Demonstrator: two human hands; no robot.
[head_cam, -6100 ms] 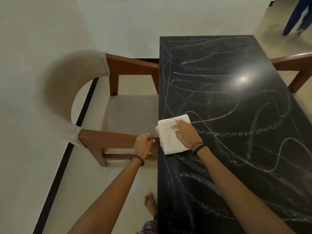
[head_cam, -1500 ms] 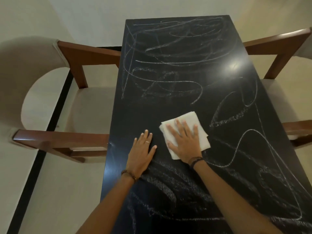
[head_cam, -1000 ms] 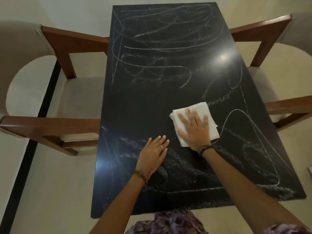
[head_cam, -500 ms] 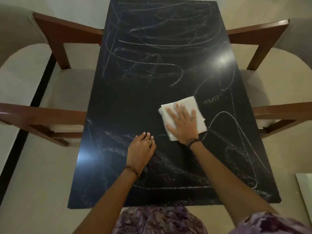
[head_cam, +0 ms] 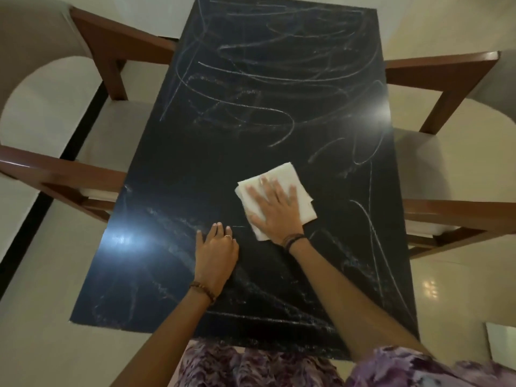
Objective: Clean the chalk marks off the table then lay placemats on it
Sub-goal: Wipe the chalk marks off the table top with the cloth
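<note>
two hands rest on a long black table [head_cam: 178, 169]. the right hand [head_cam: 275, 209] lies flat on a folded white cloth [head_cam: 300, 188], with its fingers [head_cam: 262, 181] spread wide and pressing down on it, not curled around it. the cloth sits near the middle of the table, a bit toward the right side. the left hand [head_cam: 216, 251] lies palm down on the bare table, just beside the cloth but not touching it. its fingers are open and close together, and they hold nothing. one finger has a ring, and both wrists wear bands.

white chalk marks [head_cam: 251, 74] loop and cross over the far half of the table. more chalk lines run down the right side, and smudgy ones lie along the near edge. the patch to the left of the cloth looks dark and mostly clean. bright light shines on the table in two spots.

one wooden chair [head_cam: 92, 127] with a pale seat stands at the left side of the table, and another chair [head_cam: 452, 152] stands at the right side. the floor [head_cam: 36, 275] is pale and shiny.
</note>
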